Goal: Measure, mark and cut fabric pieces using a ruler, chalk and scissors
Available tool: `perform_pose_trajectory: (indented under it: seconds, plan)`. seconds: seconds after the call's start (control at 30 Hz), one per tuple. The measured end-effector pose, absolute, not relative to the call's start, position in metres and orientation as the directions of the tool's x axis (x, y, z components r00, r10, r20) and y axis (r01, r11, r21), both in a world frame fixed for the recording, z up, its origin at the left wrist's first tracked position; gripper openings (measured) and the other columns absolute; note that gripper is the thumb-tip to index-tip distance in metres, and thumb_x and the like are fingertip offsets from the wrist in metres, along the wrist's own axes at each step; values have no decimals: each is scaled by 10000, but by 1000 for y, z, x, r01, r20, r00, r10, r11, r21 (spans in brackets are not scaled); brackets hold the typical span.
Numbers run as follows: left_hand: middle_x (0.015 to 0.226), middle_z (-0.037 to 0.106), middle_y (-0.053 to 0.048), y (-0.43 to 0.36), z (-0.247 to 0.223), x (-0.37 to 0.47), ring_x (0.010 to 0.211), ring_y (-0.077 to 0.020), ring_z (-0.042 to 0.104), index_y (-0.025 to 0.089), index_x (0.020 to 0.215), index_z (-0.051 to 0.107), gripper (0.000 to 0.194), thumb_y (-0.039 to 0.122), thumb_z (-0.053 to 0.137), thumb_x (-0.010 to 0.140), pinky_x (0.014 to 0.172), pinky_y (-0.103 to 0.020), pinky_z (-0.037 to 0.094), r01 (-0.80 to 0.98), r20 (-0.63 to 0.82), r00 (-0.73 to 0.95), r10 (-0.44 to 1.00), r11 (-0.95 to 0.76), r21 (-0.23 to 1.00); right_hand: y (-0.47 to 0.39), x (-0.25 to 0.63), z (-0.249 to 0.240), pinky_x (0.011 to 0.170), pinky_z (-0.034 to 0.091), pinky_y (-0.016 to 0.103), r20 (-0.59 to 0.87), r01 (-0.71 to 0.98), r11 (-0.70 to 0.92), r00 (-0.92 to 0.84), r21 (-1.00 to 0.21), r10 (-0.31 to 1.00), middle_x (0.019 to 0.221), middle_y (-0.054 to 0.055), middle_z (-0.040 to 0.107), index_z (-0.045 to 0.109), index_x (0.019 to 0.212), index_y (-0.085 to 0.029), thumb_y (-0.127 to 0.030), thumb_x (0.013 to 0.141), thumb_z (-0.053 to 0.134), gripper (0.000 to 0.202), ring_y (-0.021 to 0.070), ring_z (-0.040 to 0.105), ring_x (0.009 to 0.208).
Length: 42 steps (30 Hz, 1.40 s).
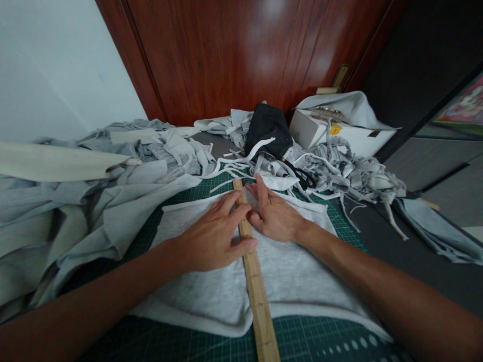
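Observation:
A wooden ruler (260, 301) lies lengthwise over a piece of light grey knit fabric (302, 271), whose edges curl. Beneath the fabric is a green cutting mat (204, 347) with a printed grid. My left hand (215, 234) rests with fingers spread on the fabric and the ruler, its thumb and fingertips on the wood. Just right of the ruler, my right hand (273, 213) lies on the fabric near its far edge, fingers stretched out and partly overlapping near the left fingertips. Neither hand is wrapped round anything.
Heaped grey and cream fabric pieces (124, 201) cover the left side. Beyond the mat sit a black cloth bag (268, 131), a white box (343, 133) and tangled fabric strips (354, 176). A reddish wooden door (226, 60) stands behind, with a white wall (56, 65) at left.

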State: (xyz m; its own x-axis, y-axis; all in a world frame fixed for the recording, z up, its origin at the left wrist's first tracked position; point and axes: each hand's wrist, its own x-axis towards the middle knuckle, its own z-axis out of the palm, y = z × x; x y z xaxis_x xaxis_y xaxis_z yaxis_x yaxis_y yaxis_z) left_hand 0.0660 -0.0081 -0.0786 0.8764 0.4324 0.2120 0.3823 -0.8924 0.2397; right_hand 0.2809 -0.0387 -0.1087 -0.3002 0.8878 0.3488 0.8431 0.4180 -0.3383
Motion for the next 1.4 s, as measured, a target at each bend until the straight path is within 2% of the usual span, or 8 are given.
perform_pose_trajectory:
  seconds: [0.1, 0.27, 0.37, 0.5, 0.6, 0.93, 1.17, 1.4]
  plan:
    - [1565, 428, -188, -5, -80, 65, 1519, -365, 376, 186, 1317, 549, 420, 374, 638, 952, 1237, -546, 387, 364, 241, 875, 419, -899, 242, -38, 281, -108, 1213, 400, 598, 340, 838, 415, -298, -354, 892, 1584, 340, 460, -135, 1621, 42, -269, 948, 502, 977, 365, 386, 1541]
    - [1386, 553, -148, 15, -89, 68, 1331, -298, 561, 184, 1320, 504, 330, 225, 457, 996, 1167, -494, 478, 394, 379, 797, 470, -881, 264, -38, 276, -100, 1226, 389, 566, 325, 860, 397, -294, -320, 899, 1569, 355, 463, -14, 1598, 94, -257, 935, 491, 904, 370, 398, 1523]
    - [1256, 582, -136, 30, -95, 74, 1240, -282, 599, 175, 1203, 543, 306, 108, 403, 940, 1130, -481, 506, 386, 436, 778, 452, -892, 235, -39, 274, -96, 1219, 403, 536, 327, 881, 378, -281, -285, 902, 1532, 350, 496, 163, 1554, 111, -255, 931, 487, 792, 364, 470, 1462]
    - [1207, 603, -123, 37, -98, 78, 1202, -275, 612, 185, 1141, 547, 303, 57, 414, 901, 1110, -473, 520, 398, 475, 750, 460, -888, 231, -39, 275, -93, 1210, 411, 531, 347, 880, 415, -324, -232, 880, 1472, 273, 571, 450, 1421, -26, -230, 933, 491, 530, 330, 512, 1422]
    - [1231, 610, -127, 32, -96, 77, 1226, -280, 602, 182, 1170, 548, 319, 53, 417, 909, 1123, -483, 510, 414, 478, 743, 469, -883, 222, -40, 275, -94, 1219, 394, 545, 362, 877, 436, -346, -204, 866, 1471, 260, 587, 536, 1369, -53, -222, 945, 490, 459, 334, 480, 1460]
    - [1307, 628, -145, 22, -95, 76, 1308, -316, 573, 175, 1247, 567, 336, 119, 473, 929, 1133, -515, 488, 502, 423, 739, 524, -848, 172, -41, 274, -98, 1216, 408, 565, 361, 894, 420, -345, -153, 866, 1494, 288, 556, 541, 1423, 12, -265, 990, 465, 519, 363, 502, 1425]
    - [1411, 584, -181, 23, -96, 75, 1363, -338, 519, 112, 1375, 541, 420, 182, 468, 967, 1156, -552, 447, 550, 360, 741, 567, -820, 160, -43, 273, -98, 1208, 431, 553, 367, 891, 402, -309, -210, 877, 1456, 277, 567, 562, 1385, -9, -272, 995, 481, 478, 366, 500, 1414]
    - [1206, 616, -145, 24, -96, 72, 1204, -319, 576, 164, 1197, 623, 303, 131, 544, 906, 1085, -514, 502, 510, 466, 704, 535, -839, 193, -42, 274, -99, 1194, 438, 579, 380, 881, 409, -303, -240, 874, 1437, 257, 566, 558, 1356, -61, -264, 984, 489, 430, 370, 494, 1411]
